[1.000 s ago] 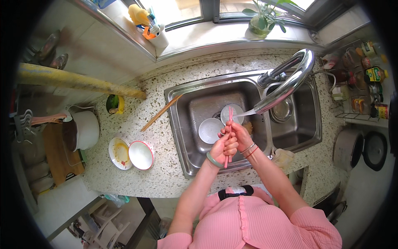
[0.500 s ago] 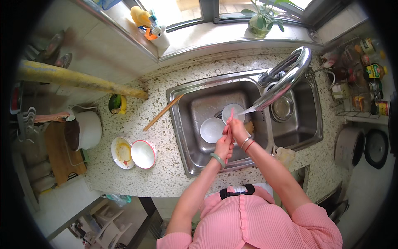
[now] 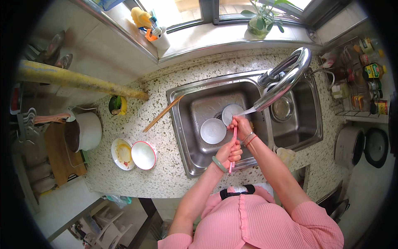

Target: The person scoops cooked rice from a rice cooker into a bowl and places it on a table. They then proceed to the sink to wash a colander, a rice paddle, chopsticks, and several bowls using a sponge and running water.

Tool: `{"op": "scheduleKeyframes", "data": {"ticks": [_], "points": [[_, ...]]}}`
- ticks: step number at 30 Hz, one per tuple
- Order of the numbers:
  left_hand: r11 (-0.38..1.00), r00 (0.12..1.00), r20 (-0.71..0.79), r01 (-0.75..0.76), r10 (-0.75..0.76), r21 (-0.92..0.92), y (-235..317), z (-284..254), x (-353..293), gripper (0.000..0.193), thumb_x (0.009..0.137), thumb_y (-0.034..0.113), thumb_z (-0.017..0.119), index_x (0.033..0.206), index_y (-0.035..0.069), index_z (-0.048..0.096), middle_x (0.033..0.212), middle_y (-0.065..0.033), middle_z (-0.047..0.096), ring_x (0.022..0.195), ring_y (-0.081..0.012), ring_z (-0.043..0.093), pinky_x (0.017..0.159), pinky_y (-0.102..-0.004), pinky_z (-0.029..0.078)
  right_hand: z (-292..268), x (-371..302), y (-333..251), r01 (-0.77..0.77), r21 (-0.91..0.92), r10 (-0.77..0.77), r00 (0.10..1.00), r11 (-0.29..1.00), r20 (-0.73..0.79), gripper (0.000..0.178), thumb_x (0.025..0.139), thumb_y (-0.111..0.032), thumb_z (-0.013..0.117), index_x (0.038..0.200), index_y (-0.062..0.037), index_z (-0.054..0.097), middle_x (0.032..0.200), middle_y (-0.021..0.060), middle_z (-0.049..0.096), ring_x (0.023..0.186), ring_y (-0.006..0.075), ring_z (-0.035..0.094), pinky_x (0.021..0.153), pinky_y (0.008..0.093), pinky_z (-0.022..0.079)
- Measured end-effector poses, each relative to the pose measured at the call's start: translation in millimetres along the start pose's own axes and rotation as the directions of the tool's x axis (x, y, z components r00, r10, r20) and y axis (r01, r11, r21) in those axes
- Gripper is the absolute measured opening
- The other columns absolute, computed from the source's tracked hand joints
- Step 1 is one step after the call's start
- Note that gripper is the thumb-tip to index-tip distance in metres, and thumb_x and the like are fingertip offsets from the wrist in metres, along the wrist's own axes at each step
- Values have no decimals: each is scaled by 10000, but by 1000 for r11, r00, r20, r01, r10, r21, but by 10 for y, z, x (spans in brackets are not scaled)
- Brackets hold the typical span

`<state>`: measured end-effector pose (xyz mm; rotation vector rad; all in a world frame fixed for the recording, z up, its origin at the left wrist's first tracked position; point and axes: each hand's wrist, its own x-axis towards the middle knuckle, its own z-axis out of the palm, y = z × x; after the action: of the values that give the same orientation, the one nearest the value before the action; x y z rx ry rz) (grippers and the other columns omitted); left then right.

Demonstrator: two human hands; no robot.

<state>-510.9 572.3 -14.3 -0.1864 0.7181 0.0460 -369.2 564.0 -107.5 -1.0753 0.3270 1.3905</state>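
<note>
Rinsing seemingly unfinished: left hand [image 3: 229, 152] and right hand [image 3: 242, 124], grips closed around pink chopsticks [image 3: 235, 133] over the sink [image 3: 191, 108]; white bowls [image 3: 213, 131] inside it; a stained bowl [image 3: 122, 154] on the desk [image 3: 166, 182] appears yet unwashed.

The sink [image 3: 194, 113] is in front of me. Two bowls [image 3: 213, 131] sit in its left side, the right one a bit farther back. My left hand [image 3: 229, 152] and right hand [image 3: 243, 125] are over the front part, with sticks [image 3: 235, 133] in them. The tap [image 3: 286, 89] stands behind and bends over the left side. On the counter [image 3: 124, 182] to the left lie chopsticks [image 3: 163, 113], ends on the sink's rim. Nearer me, a dish [image 3: 121, 155] touches a cup [image 3: 144, 155] on its right. Behind everything, a plant [image 3: 261, 25] sits on the sill [image 3: 199, 40].
</note>
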Motion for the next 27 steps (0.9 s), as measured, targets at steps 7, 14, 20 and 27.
{"op": "scheduleKeyframes", "data": {"ticks": [7,14,20,27], "points": [[876,937,-225,-141,269,461,33,-129,220,349,1017,441,396,795,172,416,545,63,323,379,-39,239,330,-204,179,171,-539,180,-5,-416,5,1000,910,0,243,984,-262,470,941,-43,566,691,56,618,597,170,594,557,310,525],[962,975,-155,-116,158,248,-82,-7,-7,290,1028,355,410,886,107,458,581,54,312,413,-48,233,349,-205,187,171,-65,22,53,-238,-72,995,970,-72,161,953,-150,437,896,-53,553,642,16,538,537,168,523,516,328,468],[929,943,332,102,24,-357,-23,5,-69,266,1039,282,400,881,75,458,573,40,278,436,-46,226,354,-189,192,116,-144,-33,-122,233,65,969,965,239,237,979,-279,479,813,-111,473,607,-17,419,612,170,467,673,352,467],[978,996,-37,-78,87,194,146,-118,119,292,1024,376,417,877,128,464,564,54,315,414,-41,235,341,-205,181,145,-539,123,-70,-265,88,995,962,56,268,994,-295,474,863,-71,537,715,52,597,696,206,611,635,321,518]]}}
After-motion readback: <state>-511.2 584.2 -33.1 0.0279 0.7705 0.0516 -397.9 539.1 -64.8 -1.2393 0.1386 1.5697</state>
